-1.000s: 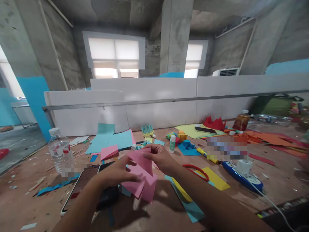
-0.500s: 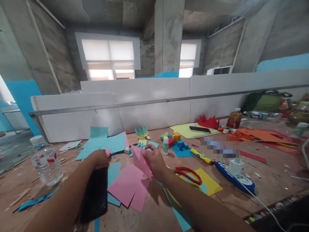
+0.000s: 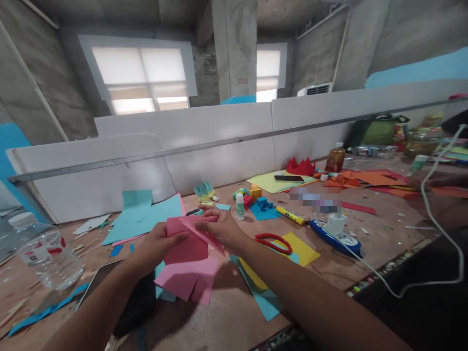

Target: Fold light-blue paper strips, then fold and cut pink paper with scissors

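Note:
My left hand (image 3: 155, 245) and my right hand (image 3: 218, 228) both pinch a folded pink paper piece (image 3: 185, 239) held just above the table. The left fingers close on its left edge and the right fingers close on its upper right fold. Below it lie loose pink sheets (image 3: 190, 282) on the wooden table (image 3: 234, 317). A dark phone (image 3: 137, 304) lies under my left forearm.
A water bottle (image 3: 46, 256) stands at the left. Teal sheets (image 3: 142, 217) lie behind the hands. Red scissors (image 3: 273, 242), yellow paper (image 3: 299, 247), a glue stick (image 3: 240, 206), a blue power strip (image 3: 336, 237) with a white cable and orange sheets (image 3: 365, 178) lie to the right. White boards (image 3: 219, 146) wall the back.
My left hand came back from the teal sheets to the pink piece, which both hands now grip. The camera view has shifted right.

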`<state>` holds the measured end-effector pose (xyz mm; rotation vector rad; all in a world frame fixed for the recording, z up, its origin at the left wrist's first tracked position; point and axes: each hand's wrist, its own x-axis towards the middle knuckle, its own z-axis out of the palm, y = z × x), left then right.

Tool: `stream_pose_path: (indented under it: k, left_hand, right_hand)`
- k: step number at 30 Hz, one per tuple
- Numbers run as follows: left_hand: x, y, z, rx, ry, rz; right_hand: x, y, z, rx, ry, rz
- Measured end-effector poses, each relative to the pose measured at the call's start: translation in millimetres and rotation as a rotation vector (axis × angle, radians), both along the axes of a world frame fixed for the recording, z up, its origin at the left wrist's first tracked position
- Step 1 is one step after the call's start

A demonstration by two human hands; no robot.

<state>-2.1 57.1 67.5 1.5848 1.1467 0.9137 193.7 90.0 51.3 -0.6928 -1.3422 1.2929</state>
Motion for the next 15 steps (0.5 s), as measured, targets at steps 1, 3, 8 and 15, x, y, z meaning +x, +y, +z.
stream_pose_path:
  k: [1,3,8,15]
  left_hand:
    - [7,-8,-3.5,-0.03,-0.077,0.01]
    - [12,-17,-11.2,-0.05,-0.2,0.062]
    - [-5,-15,-22.4,0.188,0.002,0.433]
    - [-1,-29,-32.9,0.006,-0.218,0.268]
  right_hand:
    - [0,0,0.1,-0.031,-0.005,0.02]
    - [0,-2,0.8,-0.136,-0.019,0.096]
    - [6,-21,12.6,0.201,-0.248,0.083]
    - [-4,-35,7.7,0.08,-0.256,0.418]
